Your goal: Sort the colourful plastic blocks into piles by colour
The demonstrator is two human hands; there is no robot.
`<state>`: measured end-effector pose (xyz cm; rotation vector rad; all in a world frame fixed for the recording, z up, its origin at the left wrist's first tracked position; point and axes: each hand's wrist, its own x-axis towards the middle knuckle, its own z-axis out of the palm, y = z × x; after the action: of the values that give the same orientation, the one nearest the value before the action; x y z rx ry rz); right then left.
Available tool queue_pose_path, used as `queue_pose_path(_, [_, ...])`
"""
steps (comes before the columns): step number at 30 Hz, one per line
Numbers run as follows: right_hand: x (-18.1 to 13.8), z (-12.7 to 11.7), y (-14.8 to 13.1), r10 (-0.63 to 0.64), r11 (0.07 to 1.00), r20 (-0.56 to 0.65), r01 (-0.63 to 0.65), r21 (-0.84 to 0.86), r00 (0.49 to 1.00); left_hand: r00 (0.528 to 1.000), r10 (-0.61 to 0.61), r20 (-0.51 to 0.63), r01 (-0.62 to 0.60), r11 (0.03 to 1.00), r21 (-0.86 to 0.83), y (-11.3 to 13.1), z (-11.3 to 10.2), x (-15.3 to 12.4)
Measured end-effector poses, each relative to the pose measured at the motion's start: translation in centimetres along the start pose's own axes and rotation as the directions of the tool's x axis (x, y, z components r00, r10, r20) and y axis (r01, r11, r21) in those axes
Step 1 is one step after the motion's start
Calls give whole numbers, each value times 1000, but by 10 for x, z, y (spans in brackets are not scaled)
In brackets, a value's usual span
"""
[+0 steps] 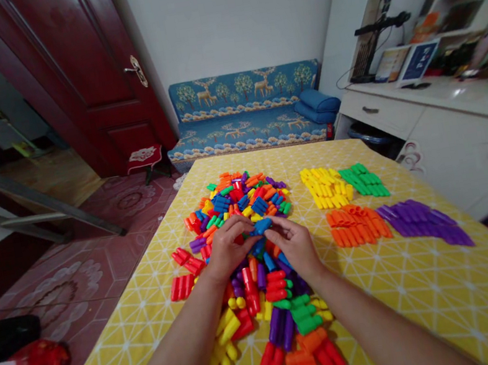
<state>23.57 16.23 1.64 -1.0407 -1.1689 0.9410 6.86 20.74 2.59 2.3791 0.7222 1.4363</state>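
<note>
Between both hands, above the loose heap, is a blue plastic bullet-shaped building piece. My left hand pinches its left side, and my right hand has thumb and fingers closed on its right side. Beneath and around the hands spreads a mixed pile of red, orange, yellow, green, blue and purple pieces. Some of these are joined in rows. Another part of the mixed heap lies just beyond my hands. The fingers partly hide the blue piece.
Sorted groups lie on the right of the yellow patterned tablecloth: yellow pieces, green pieces, orange pieces and purple pieces. A blue patterned sofa stands past the table, and a white cabinet on the right.
</note>
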Motion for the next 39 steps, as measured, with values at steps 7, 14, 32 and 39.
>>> queue_pose_path(7, [-1,0,-7,6,998,106,-12,54,994,999,2,49,-3,1000,24,-3,0,-2])
queue_pose_path(14, [-4,0,-6,-56,997,135,63,-48,989,995,-6,101,3,999,37,-5,-1,-3])
queue_pose_path(32, [-68,-160,-27,-37,247,34,42,-968,999,994,-68,86,64,997,47,-11,0,-5])
queue_pose_path(39, [-81,-170,-25,-54,53,1,4,-999,999,994,-75,77,73,997,29,-9,0,-5])
